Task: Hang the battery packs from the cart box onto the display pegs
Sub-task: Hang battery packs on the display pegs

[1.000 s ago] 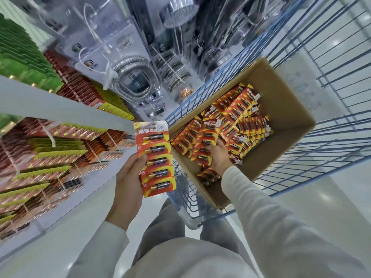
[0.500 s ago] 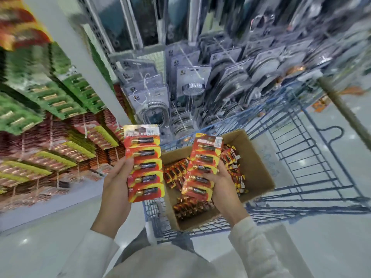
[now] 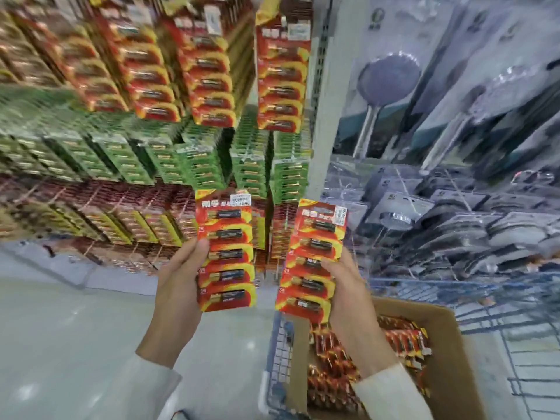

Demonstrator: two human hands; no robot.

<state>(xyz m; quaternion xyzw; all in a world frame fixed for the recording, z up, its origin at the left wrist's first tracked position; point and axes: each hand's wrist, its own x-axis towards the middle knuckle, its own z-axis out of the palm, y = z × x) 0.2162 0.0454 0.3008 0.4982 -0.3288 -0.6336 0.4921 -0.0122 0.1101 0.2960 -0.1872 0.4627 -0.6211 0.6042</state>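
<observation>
The left grip pinches one battery pack upright by its left edge. The right grip pinches a second pack just beside it. The box lies below the right grip; hung packs are above both.

A shop aisle is showing here. Beside packaged shower heads, carded battery rows are hanging densely, and a price sticker is sitting on one pack.
</observation>
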